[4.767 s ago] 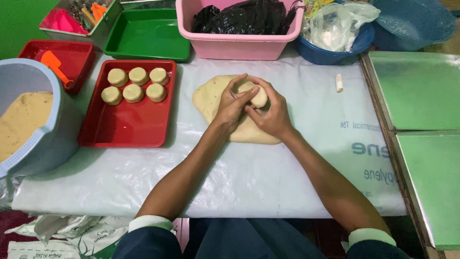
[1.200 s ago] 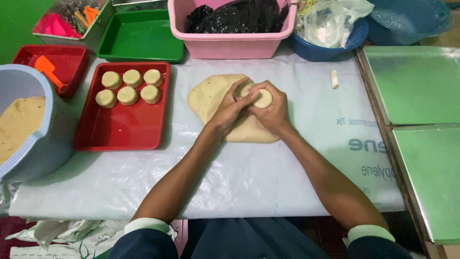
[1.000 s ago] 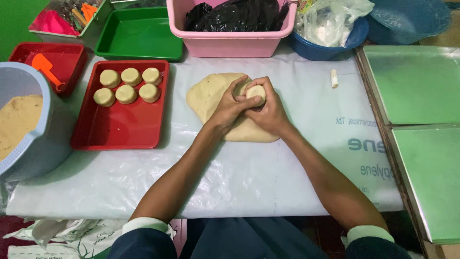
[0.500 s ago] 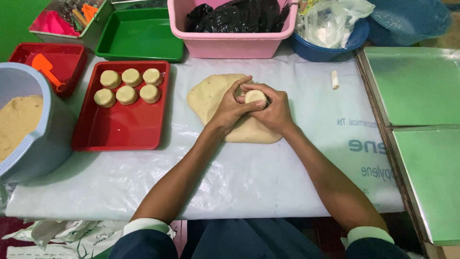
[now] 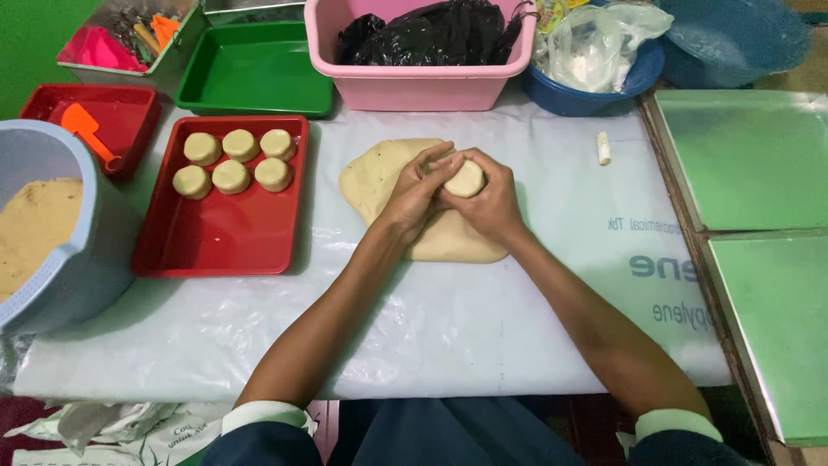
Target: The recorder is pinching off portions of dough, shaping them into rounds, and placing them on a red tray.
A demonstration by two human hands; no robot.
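My left hand [image 5: 412,197] and my right hand [image 5: 488,204] are cupped together around a small round dough piece [image 5: 467,179], fingers wrapped about its sides. They rest on top of a flat sheet of pale dough [image 5: 376,175] spread on the white plastic-covered table [image 5: 431,319]. To the left, a red tray [image 5: 220,233] holds several finished round dough pieces [image 5: 231,176] in two rows at its far end.
A grey-blue bowl of crumbly dough [image 5: 39,229] sits at the left edge. Behind are a small red tray with an orange scraper [image 5: 84,127], a green tray [image 5: 254,69], a pink tub with a black bag [image 5: 423,47] and a blue bowl [image 5: 595,82]. Metal trays [image 5: 759,164] lie at right.
Both hands have stayed clasped on the dough piece above the sheet, shifting their fingers slightly around it. The trays and bowls have not moved.
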